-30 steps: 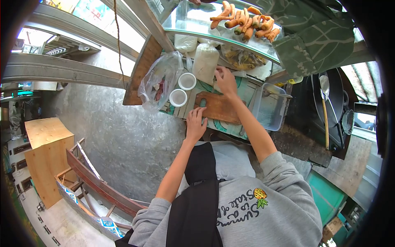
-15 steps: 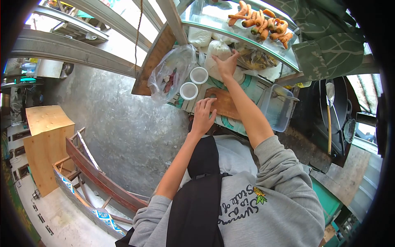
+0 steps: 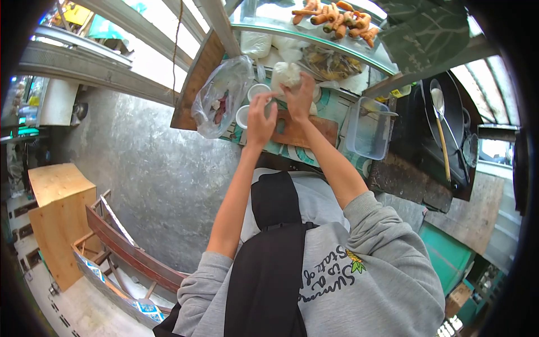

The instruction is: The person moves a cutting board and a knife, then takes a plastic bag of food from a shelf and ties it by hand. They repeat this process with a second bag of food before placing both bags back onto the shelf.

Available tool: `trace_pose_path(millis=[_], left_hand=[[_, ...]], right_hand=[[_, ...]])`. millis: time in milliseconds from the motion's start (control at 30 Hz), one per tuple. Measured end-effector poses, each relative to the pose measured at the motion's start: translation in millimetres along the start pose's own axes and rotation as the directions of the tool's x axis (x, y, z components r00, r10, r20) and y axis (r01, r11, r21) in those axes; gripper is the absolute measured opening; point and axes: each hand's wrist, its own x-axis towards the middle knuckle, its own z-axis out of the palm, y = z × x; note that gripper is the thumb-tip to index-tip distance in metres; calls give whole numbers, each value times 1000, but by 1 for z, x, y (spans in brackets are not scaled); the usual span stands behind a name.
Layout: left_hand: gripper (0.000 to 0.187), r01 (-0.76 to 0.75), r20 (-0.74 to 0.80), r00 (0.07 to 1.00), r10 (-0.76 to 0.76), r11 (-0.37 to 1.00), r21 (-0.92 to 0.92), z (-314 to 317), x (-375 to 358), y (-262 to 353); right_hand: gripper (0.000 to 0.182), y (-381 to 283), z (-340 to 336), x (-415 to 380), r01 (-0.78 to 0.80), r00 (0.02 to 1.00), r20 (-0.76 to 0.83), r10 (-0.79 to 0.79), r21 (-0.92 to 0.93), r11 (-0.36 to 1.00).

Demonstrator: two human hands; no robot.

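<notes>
Bag (image 3: 286, 74) of white powder stands at the tabletop's (image 3: 342, 112) far edge, just beyond the wooden cutting board (image 3: 314, 130). Right hand (image 3: 299, 96) grips its side; left hand (image 3: 259, 117) hovers beside it with fingers pinched together, both arms stretched forward. Carrots (image 3: 337, 16) lie on the glass shelf above.

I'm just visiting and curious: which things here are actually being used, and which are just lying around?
In use: left hand, right hand, white bag, cutting board.

Lying about: carrots, clear bag, two white cups, plastic tub, wok.
</notes>
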Motion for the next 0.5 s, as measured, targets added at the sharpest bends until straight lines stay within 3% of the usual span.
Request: trace_pose_path(millis=[67, 100, 233, 300, 367, 433, 500], left_hand=[[29, 0, 10, 1000, 0, 1000, -23, 5, 31, -1], [32, 11, 5, 1000, -11, 999, -38, 9, 48, -4], [43, -6, -50, 999, 10, 997, 74, 34, 101, -37], [55, 17, 91, 995, -47, 953, 303, 34, 118, -44], [55, 12, 143, 988, -54, 961, 277, 32, 124, -46], [49, 20, 225, 972, -67, 978, 207, 28, 128, -44], [48, 39, 222, 972, -78, 984, 177, 27, 131, -39]], right_hand=[[55, -4, -1, 0, 60, 987, 154, -51, -53, 997], [54, -13, -6, 1, 12, 978, 207, -5, -30, 999], [57, -18, -8, 1, -51, 981, 188, 55, -22, 998], [52, -16, -16, -2, -1, 980, 199, -6, 31, 1000], [47, -11, -26, 0, 54, 976, 206, -71, 84, 995], [35, 13, -48, 3, -58, 976, 213, 38, 84, 995], [32, 53, -57, 6, -423, 905, -14, 425, 76, 903]])
